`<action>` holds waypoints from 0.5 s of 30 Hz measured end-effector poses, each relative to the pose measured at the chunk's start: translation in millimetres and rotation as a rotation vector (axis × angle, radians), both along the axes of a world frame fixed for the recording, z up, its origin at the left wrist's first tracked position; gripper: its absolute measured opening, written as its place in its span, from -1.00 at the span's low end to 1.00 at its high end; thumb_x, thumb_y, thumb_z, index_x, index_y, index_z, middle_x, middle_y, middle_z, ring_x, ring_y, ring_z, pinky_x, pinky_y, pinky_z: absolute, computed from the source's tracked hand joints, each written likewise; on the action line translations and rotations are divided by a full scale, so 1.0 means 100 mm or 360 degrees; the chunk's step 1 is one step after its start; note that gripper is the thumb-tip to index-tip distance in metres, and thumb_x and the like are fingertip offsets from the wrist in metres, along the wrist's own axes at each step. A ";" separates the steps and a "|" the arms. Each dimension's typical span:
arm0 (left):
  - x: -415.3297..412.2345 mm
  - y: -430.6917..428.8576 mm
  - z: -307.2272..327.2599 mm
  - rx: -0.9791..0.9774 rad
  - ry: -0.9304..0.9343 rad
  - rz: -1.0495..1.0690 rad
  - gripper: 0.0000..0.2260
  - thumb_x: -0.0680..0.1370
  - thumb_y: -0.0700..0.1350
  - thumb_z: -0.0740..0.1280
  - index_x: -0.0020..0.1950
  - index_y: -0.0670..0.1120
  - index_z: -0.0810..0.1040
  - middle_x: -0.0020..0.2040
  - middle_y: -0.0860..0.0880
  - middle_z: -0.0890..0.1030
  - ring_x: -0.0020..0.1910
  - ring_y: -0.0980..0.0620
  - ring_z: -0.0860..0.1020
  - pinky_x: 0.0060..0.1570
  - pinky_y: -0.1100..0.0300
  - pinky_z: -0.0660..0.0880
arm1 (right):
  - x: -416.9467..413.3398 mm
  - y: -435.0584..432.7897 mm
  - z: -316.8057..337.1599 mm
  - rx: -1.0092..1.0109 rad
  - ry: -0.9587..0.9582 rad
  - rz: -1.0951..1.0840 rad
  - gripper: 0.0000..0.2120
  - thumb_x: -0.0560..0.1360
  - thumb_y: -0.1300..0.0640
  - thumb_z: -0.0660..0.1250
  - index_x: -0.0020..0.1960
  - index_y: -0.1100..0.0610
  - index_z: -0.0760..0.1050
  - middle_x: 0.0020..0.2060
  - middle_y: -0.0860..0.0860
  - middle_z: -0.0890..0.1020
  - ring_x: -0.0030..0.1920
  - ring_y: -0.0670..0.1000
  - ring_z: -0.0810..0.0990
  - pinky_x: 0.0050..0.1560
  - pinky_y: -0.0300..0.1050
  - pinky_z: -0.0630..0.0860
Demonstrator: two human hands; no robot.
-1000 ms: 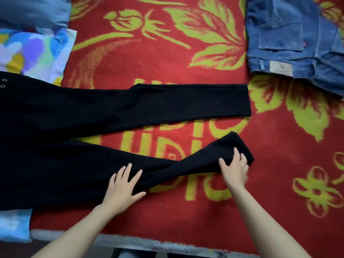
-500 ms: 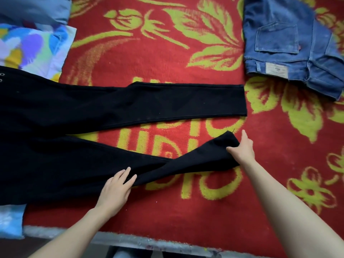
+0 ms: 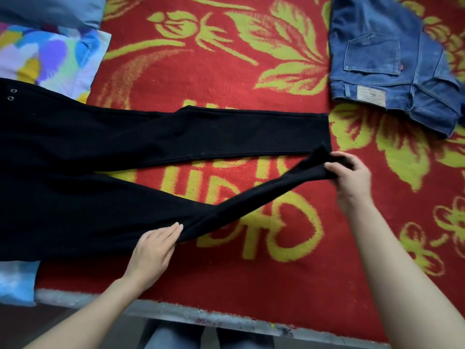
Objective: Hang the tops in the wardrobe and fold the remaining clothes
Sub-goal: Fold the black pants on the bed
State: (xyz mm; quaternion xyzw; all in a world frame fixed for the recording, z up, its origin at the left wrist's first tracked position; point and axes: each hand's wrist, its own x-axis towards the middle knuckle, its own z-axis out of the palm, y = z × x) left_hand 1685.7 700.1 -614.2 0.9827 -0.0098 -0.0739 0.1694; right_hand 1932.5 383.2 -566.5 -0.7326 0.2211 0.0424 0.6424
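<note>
— Now, what has your right hand got?

— My right hand [image 3: 352, 180] has its fingers and thumb curled round the hem end of the near leg of the black trousers [image 3: 100, 152], with the cloth bunched in the grip. A second ago it only lay flat on that hem. Half a second ago it was at the hem's corner.

— And the other?

— My left hand [image 3: 153, 248] lies open, fingers straight and close together, pressing the near leg's lower edge about midway along. A second ago those fingers were spread wide and lay further onto the cloth.

— Where has the hem gone?

— Up and to the right. It was well apart from the far leg's hem. Now its tip just overlaps the far leg's lower edge at the hem end, and the near leg runs taut on a slant from my left hand to my right.

— The rest of the trousers?

— Unmoved. The far leg lies flat and straight across the red blanket [image 3: 226, 79]. The waist runs off the left edge, partly over a patterned pillow [image 3: 47, 59].

— Anything else?

— Folded blue jeans [image 3: 387, 66] lie at the top right as before, apart from the trousers.
</note>
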 end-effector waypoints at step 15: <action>-0.28 -0.08 -0.25 0.0605 0.0940 0.0397 -0.22 0.48 0.05 0.34 0.55 0.05 -0.06 0.53 -0.23 -0.01 0.49 -0.24 0.06 0.35 -0.15 0.19 | -1.15 -0.57 -1.00 -0.0747 0.1080 -0.0159 -0.25 0.43 0.12 0.43 0.49 0.17 0.11 0.38 0.26 0.28 0.33 0.25 0.34 0.31 0.10 0.33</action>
